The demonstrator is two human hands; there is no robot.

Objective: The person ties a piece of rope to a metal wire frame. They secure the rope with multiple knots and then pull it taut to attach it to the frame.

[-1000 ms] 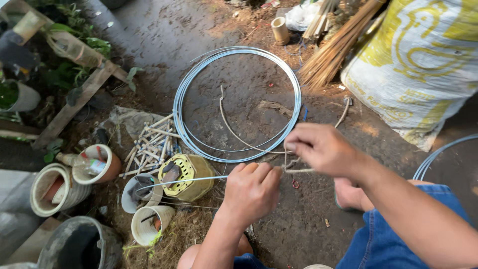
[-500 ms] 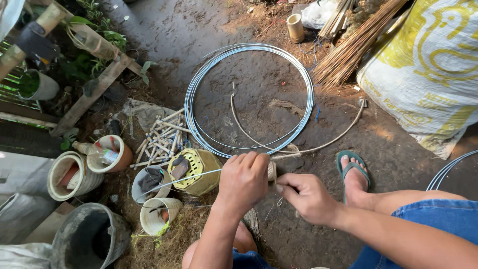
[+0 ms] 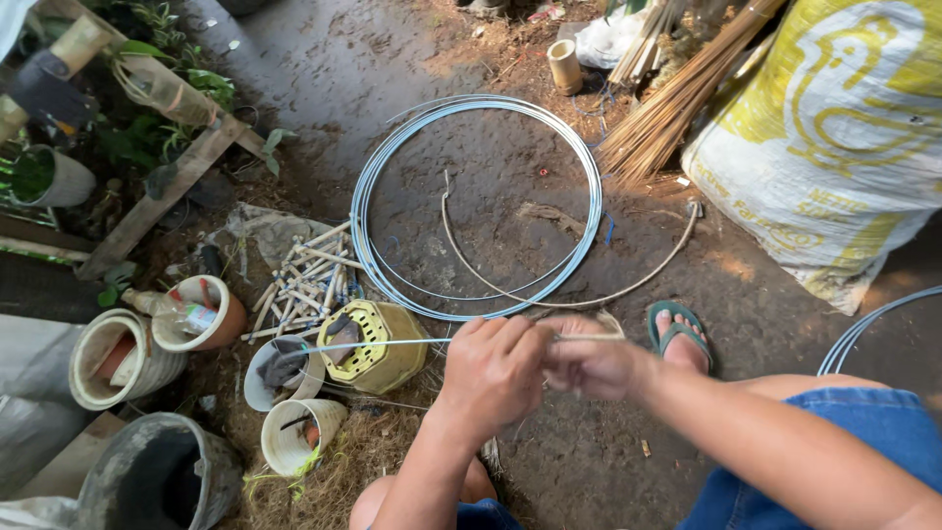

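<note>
While your left hand [image 3: 496,368] pinched the thin wire [image 3: 383,344] and your right hand [image 3: 594,365] gripped the rattan strip [image 3: 589,299] above the dirt ground [image 3: 471,196], you needed tight, even wraps.

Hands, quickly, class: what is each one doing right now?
Left hand: closed, pinching the thin wire that runs off to the left.
Right hand: closed on the pale cane strip, meeting the left.

thin grey wire [image 3: 378,344], straight, level, pinched at right end
</note>
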